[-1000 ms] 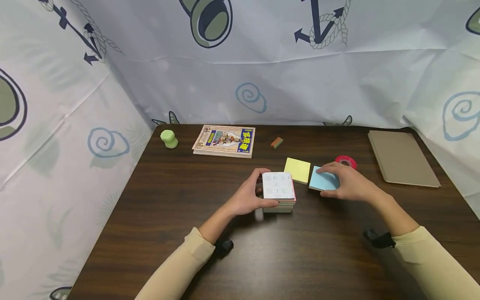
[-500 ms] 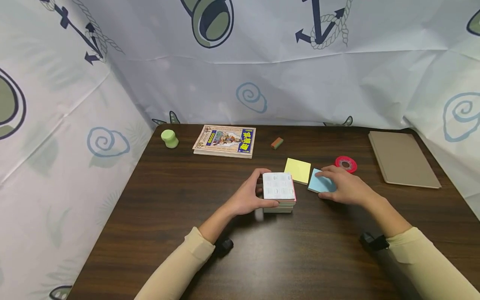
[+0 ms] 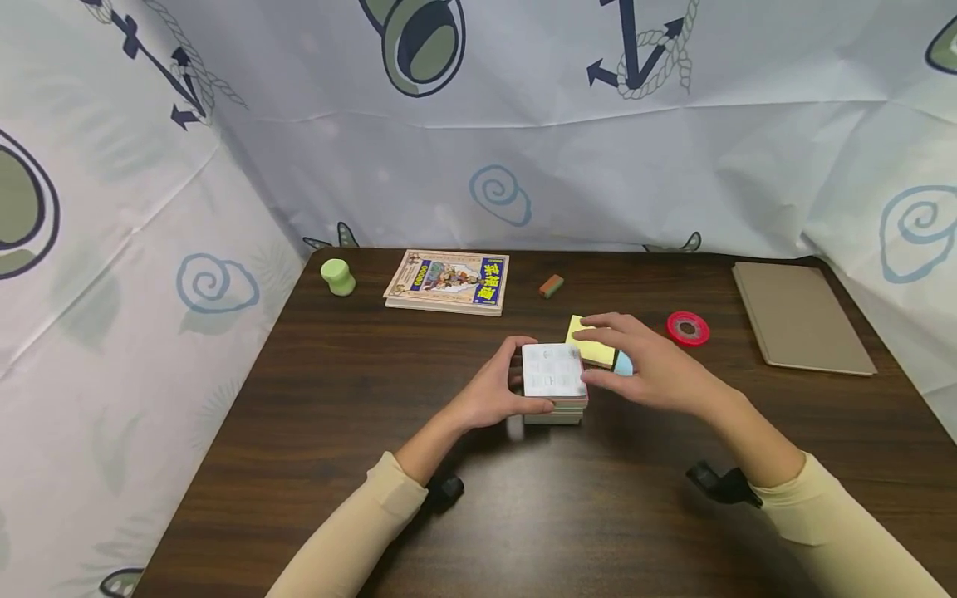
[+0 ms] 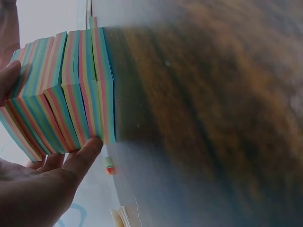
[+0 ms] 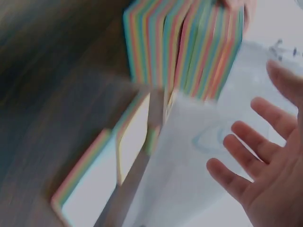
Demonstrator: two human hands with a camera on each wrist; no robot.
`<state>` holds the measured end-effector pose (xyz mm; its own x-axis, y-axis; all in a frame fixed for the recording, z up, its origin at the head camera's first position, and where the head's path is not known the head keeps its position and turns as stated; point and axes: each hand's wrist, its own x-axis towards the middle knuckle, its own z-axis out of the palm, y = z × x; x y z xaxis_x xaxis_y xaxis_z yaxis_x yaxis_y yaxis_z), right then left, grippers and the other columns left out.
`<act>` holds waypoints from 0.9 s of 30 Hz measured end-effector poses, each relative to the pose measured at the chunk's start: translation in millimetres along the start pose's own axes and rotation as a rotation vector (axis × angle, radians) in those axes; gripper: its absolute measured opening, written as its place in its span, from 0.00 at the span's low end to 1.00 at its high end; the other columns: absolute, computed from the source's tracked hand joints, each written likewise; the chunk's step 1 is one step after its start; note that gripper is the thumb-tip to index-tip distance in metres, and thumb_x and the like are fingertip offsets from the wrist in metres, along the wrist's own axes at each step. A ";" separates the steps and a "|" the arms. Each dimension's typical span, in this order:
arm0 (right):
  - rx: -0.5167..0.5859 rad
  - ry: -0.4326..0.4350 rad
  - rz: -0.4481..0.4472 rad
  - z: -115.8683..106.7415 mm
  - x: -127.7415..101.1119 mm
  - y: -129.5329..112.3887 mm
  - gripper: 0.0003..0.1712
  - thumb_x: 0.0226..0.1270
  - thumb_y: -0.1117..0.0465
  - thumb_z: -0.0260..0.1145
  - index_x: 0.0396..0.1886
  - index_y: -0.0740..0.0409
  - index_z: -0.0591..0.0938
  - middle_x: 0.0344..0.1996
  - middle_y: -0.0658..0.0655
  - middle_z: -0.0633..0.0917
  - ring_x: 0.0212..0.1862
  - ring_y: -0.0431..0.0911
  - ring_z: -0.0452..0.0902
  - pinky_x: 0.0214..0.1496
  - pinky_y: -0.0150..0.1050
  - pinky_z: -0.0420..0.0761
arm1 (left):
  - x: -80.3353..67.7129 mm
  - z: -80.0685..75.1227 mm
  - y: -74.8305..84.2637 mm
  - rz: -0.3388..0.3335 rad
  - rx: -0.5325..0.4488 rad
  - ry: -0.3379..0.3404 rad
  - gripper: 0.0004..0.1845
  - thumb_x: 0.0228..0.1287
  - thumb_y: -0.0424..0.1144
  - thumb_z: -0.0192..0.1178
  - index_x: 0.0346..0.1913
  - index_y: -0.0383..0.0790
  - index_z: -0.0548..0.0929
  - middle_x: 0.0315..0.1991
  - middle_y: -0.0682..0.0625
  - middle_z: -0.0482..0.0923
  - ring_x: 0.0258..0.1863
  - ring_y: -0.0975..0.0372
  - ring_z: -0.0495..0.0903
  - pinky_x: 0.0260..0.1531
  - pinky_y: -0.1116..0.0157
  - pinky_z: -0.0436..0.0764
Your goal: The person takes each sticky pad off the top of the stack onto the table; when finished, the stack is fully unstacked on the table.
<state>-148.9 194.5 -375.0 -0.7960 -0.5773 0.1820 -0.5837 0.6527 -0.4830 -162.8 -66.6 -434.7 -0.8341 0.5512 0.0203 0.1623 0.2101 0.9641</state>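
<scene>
Dark wooden table (image 3: pixel 359 399) fills the view, hemmed in by a pale sheet printed with anchors and spirals (image 3: pixel 523 149). Far right corner, a tan notebook (image 3: pixel 802 317) lies flat. At the back, a picture book (image 3: pixel 449 281) with a yellow and blue cover, also flat.

Both forearms come in from the near edge in cream sleeves. The left hand (image 3: pixel 493 390) sits at the left side of the stack of sticky notes (image 3: pixel 554 382) in the middle of the table, thumb along the near edge and fingers curled over the far corner, gripping it. From the left wrist, fingers (image 4: pixel 83 158) press against the stack's striped edge (image 4: pixel 61 94), which shows pastel bands of pink, yellow, green and blue.

The right hand (image 3: pixel 643 365) hovers just right of the stack, palm down, fingers spread and relaxed, reaching across over the yellow pad (image 3: pixel 591 345). It holds nothing. The right wrist view, blurred, confirms straight, parted fingers (image 5: pixel 246 142) off the stack's edge (image 5: pixel 184 47). Under that hand only a sliver of the blue pad (image 3: pixel 623 363) peeks out, beside the yellow one.

Smaller items: a red tape roll (image 3: pixel 688 328) right of the hand, a light green stubby object (image 3: pixel 338 276) at the back left corner, and a small orange and green eraser (image 3: pixel 551 286) beside the book.
</scene>
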 end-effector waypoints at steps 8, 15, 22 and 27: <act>0.004 -0.134 -0.095 26.7 17.0 -16.2 0.41 0.56 0.44 0.75 0.68 0.49 0.74 0.71 0.54 0.65 0.69 0.49 0.61 0.62 0.48 0.72 | 0.3 -0.2 -0.6 -0.044 -0.034 -0.009 0.43 0.50 0.31 0.76 0.65 0.37 0.60 0.59 0.45 0.70 0.56 0.55 0.76 0.51 0.59 0.78; 0.034 -0.132 -0.064 29.4 27.6 -13.8 0.38 0.51 0.48 0.79 0.63 0.49 0.78 0.66 0.53 0.72 0.64 0.47 0.66 0.54 0.43 0.76 | 1.3 -0.6 -1.2 -0.052 -0.052 -0.012 0.42 0.49 0.29 0.76 0.64 0.36 0.61 0.59 0.43 0.70 0.57 0.54 0.76 0.54 0.57 0.77; 0.027 -0.127 -0.033 18.8 22.3 -9.0 0.36 0.51 0.49 0.79 0.61 0.48 0.79 0.64 0.53 0.73 0.62 0.48 0.68 0.53 0.44 0.78 | 0.6 -0.6 -3.6 -0.061 0.007 -0.031 0.45 0.49 0.31 0.76 0.66 0.33 0.59 0.62 0.43 0.67 0.61 0.54 0.73 0.60 0.60 0.72; 0.046 -0.086 0.022 -1.4 4.4 3.4 0.36 0.51 0.47 0.79 0.61 0.45 0.79 0.64 0.52 0.73 0.60 0.50 0.70 0.52 0.51 0.77 | 1.1 -0.3 -3.2 -0.058 0.026 -0.017 0.45 0.48 0.31 0.77 0.66 0.32 0.60 0.61 0.42 0.68 0.61 0.53 0.72 0.61 0.58 0.71</act>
<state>-154.7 194.9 -374.6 -0.7908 -0.6042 0.0981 -0.5568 0.6434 -0.5253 -164.4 -66.9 -437.7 -0.8334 0.5512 -0.0402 0.1276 0.2627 0.9564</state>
